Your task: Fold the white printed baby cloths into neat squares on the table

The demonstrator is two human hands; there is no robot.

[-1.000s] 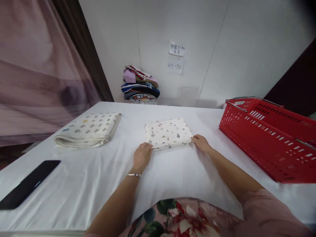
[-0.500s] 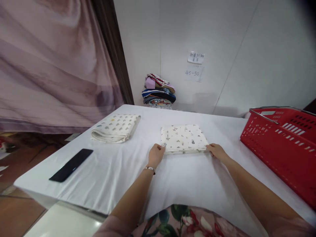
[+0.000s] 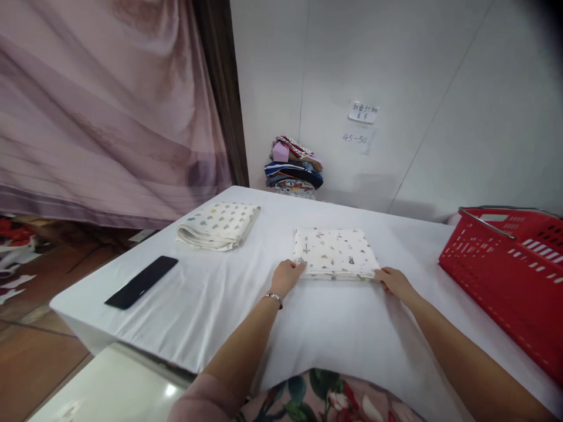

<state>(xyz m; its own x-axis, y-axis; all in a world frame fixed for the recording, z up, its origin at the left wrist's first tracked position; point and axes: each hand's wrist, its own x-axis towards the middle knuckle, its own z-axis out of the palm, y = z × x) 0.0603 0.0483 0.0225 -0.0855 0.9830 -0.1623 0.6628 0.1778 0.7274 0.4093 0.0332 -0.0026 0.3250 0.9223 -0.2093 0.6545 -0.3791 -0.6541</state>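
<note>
A folded white cloth with small printed figures point(image 3: 335, 253) lies flat on the white table point(image 3: 229, 299). My left hand point(image 3: 287, 276), with a thin bracelet on the wrist, has its fingers curled at the cloth's near left corner. My right hand point(image 3: 394, 281) grips the near right corner, fingers tucked at the edge. Both hands rest on the table top.
A second folded cloth with cloud prints point(image 3: 219, 224) lies at the far left. A black phone point(image 3: 141, 281) sits near the left edge. A red plastic basket point(image 3: 510, 275) stands at the right. A pile of coloured clothes point(image 3: 294, 168) is stacked against the wall behind the table.
The view has swung left and pulled back, showing more curtain and floor. Both hands stay at the near corners of the folded cloth, which has not shifted on the table.
</note>
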